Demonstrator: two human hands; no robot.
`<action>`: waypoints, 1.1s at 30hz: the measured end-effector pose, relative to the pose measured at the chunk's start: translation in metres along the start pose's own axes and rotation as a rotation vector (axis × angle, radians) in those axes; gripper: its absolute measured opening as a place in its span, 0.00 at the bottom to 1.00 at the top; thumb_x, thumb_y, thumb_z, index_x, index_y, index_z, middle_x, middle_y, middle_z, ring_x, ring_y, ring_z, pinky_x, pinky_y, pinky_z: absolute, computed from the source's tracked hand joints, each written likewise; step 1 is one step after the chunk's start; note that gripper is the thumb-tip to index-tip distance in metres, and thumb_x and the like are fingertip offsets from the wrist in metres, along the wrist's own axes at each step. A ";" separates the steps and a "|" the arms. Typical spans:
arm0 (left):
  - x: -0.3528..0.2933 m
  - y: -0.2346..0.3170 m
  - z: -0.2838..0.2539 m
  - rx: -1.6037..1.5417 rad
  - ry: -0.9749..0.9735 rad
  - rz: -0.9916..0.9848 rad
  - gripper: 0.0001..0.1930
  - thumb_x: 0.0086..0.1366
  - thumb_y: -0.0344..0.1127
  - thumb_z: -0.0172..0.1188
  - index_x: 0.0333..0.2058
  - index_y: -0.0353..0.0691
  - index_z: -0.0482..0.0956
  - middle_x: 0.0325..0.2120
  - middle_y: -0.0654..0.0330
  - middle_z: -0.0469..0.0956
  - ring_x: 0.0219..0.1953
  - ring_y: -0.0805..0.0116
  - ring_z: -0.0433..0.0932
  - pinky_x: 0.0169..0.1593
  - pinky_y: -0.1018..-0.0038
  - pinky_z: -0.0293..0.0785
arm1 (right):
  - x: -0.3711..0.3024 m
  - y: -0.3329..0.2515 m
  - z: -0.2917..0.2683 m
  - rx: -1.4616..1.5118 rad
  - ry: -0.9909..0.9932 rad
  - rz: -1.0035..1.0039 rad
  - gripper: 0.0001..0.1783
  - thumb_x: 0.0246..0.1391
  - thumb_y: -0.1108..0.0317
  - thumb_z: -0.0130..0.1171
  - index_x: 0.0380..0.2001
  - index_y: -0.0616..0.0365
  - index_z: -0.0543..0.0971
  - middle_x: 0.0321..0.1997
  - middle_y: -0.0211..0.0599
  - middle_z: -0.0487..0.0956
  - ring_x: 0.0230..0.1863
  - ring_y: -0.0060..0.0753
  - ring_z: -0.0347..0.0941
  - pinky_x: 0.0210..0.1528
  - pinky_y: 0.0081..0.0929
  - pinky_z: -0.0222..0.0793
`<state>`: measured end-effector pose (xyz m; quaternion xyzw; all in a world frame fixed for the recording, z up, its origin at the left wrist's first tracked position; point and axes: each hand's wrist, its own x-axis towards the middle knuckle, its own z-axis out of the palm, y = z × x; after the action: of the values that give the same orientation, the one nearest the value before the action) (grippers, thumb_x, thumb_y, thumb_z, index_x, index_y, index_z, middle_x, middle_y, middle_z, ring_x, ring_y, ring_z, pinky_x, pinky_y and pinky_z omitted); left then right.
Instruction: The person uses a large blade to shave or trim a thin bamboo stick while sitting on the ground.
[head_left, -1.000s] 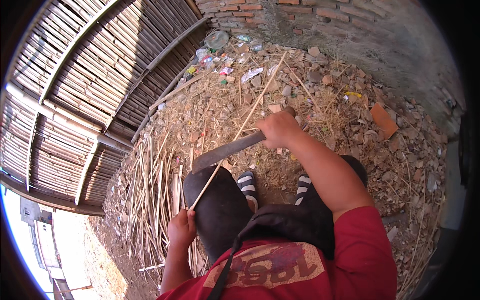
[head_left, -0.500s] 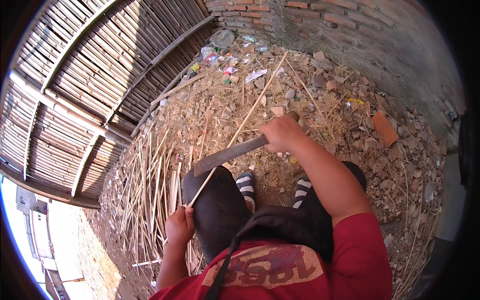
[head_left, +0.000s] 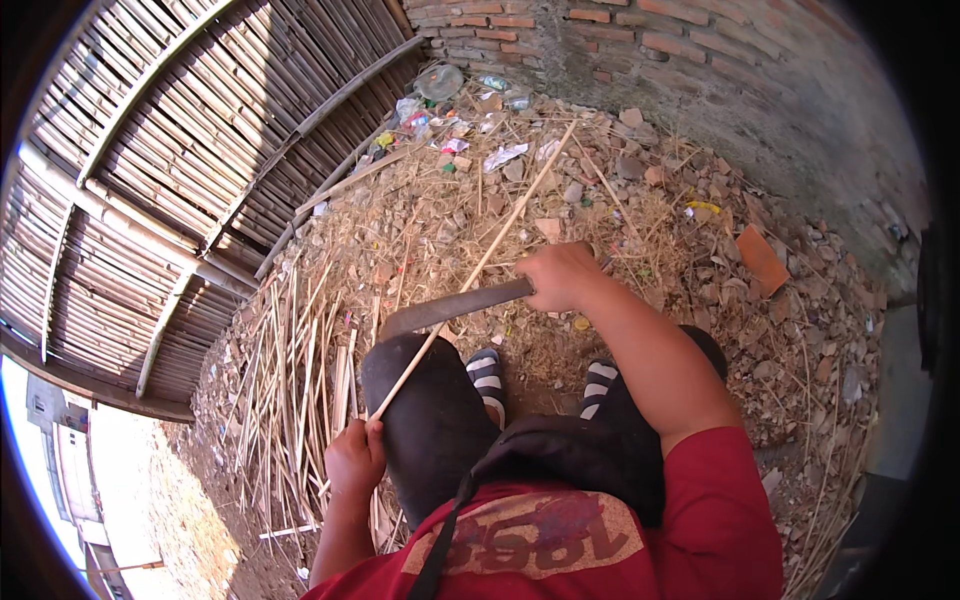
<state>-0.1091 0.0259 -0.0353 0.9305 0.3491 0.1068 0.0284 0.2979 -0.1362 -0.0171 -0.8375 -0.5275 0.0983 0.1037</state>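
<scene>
My left hand grips the near end of a long thin bamboo strip, which runs up and to the right across my left knee toward the brick wall. My right hand is closed on the handle of a large dark knife. Its blade points left and lies across the strip just above my knee. I am squatting, with both striped sandals on the ground.
A heap of split bamboo strips lies left of my knee. Rubble, dry shavings and litter cover the ground. A bamboo fence stands to the left, a brick wall behind, an orange brick shard at right.
The knife blade has slid down along the strip toward my left knee, and my right hand has followed it. My left hand stays in place on the strip.
</scene>
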 end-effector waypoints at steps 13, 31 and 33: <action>-0.004 -0.005 0.002 -0.006 0.002 0.055 0.21 0.73 0.48 0.54 0.25 0.40 0.71 0.17 0.47 0.75 0.21 0.40 0.76 0.25 0.49 0.70 | 0.000 0.051 0.000 0.479 0.194 0.474 0.15 0.53 0.55 0.65 0.41 0.50 0.85 0.34 0.42 0.85 0.40 0.47 0.83 0.43 0.46 0.77; -0.007 -0.007 -0.006 0.021 0.067 0.032 0.19 0.71 0.46 0.57 0.25 0.39 0.73 0.19 0.46 0.76 0.24 0.40 0.77 0.27 0.50 0.70 | 0.002 0.034 0.015 0.254 0.106 0.306 0.15 0.51 0.54 0.65 0.39 0.50 0.85 0.36 0.42 0.85 0.39 0.48 0.83 0.44 0.46 0.78; -0.006 -0.008 -0.010 0.028 0.075 0.034 0.19 0.71 0.46 0.58 0.25 0.39 0.72 0.20 0.46 0.75 0.24 0.39 0.77 0.27 0.49 0.69 | -0.001 0.003 0.011 0.048 0.000 0.070 0.14 0.49 0.55 0.66 0.37 0.48 0.85 0.36 0.41 0.85 0.39 0.48 0.83 0.44 0.46 0.78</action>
<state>-0.1204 0.0280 -0.0274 0.9320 0.3355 0.1371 0.0007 0.2968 -0.1371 -0.0287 -0.8527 -0.4952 0.1144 0.1203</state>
